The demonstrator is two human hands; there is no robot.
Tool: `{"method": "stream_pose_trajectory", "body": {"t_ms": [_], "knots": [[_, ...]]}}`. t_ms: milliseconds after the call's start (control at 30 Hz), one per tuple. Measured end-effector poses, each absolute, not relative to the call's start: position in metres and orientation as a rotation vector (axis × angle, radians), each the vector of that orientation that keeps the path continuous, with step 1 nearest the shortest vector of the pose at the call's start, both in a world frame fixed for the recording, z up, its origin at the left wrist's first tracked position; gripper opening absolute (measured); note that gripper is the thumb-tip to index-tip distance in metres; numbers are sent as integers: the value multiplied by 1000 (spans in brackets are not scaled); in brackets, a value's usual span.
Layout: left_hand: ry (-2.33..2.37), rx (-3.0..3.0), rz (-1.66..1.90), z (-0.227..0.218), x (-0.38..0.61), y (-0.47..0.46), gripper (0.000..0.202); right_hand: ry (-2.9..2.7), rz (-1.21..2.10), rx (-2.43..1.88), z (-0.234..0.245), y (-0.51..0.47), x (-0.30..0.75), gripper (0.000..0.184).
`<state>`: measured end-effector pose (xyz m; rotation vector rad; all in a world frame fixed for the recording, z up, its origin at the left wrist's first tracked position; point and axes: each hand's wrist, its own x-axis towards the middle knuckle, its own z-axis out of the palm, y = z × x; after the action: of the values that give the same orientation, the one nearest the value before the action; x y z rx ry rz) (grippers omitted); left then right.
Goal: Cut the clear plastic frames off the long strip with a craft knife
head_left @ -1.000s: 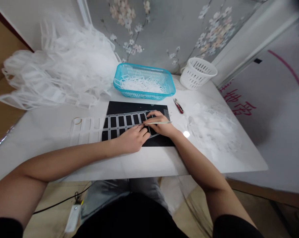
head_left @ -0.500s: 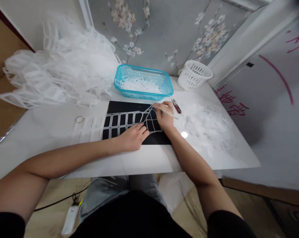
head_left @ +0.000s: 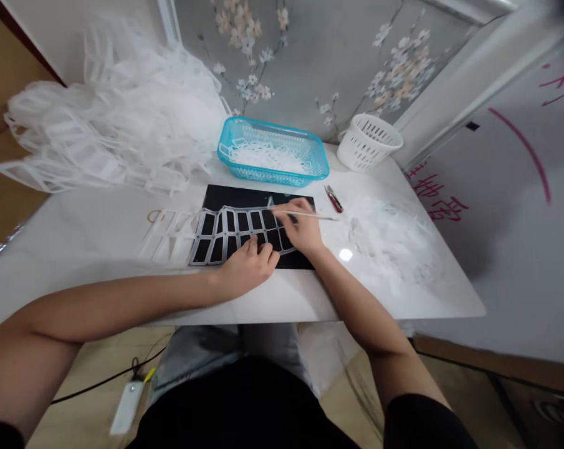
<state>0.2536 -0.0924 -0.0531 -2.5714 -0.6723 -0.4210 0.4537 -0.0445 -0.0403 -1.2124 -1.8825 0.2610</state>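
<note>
A white plastic grid frame (head_left: 225,232) lies across a black mat (head_left: 244,198) on the white table (head_left: 263,299). My left hand (head_left: 247,265) presses on the frame's near edge with curled fingers. My right hand (head_left: 298,229) is closed on a thin pale stick-like tool (head_left: 312,216) that points right, and its fingers also rest on the frame's right end.
A blue basket (head_left: 275,153) of white strips stands behind the mat. A white round basket (head_left: 368,142) sits at the back right. Small red-handled cutters (head_left: 333,198) lie beside the mat. Loose white scraps (head_left: 394,240) cover the right side; a big heap of white frames (head_left: 108,118) fills the back left.
My right hand lifted and pulled the frame's right end toward the cutters, then came back over the mat. The frame now lies shifted and slightly bent. My left hand stayed on it.
</note>
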Motion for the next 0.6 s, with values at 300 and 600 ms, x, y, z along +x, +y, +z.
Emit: {"method": "stream_pose_trajectory", "body": {"t_ms": [300,600], "knots": [[-705,-2554,-425,-55,258,-89,14,-1972,735,-1083,-61,-39,443,17],[-685,-2593,-361,-54,256,-88,15,-1959,757,-1117,-66,-36,444,17]]}}
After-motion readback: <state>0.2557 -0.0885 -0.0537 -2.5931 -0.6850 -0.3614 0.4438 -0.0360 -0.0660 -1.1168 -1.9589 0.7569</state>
